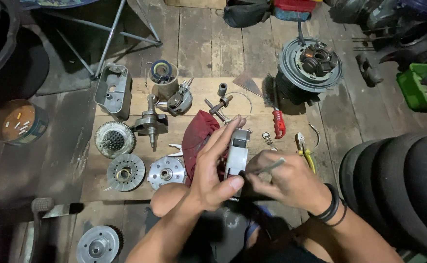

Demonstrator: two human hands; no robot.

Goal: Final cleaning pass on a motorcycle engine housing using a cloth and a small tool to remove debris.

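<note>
Left hand [212, 168]: my fingers wrapped tight round a grey metal engine part [237, 153] — held over the red rag [197, 136].
Right hand [286, 180]: pinching a thin metal tool [270, 167] — tip at the part.
Board [140, 92]: crankshaft [151, 122], clutch plates [126, 171] laid out.

left hand [213, 170] hides much of the grey metal part [238, 153]

The engine part [237, 151] in hand is dull grey cast metal. The rag [197, 136] is matt red cloth. The board [203, 90] beneath is pale, rough, stained wood.
</note>
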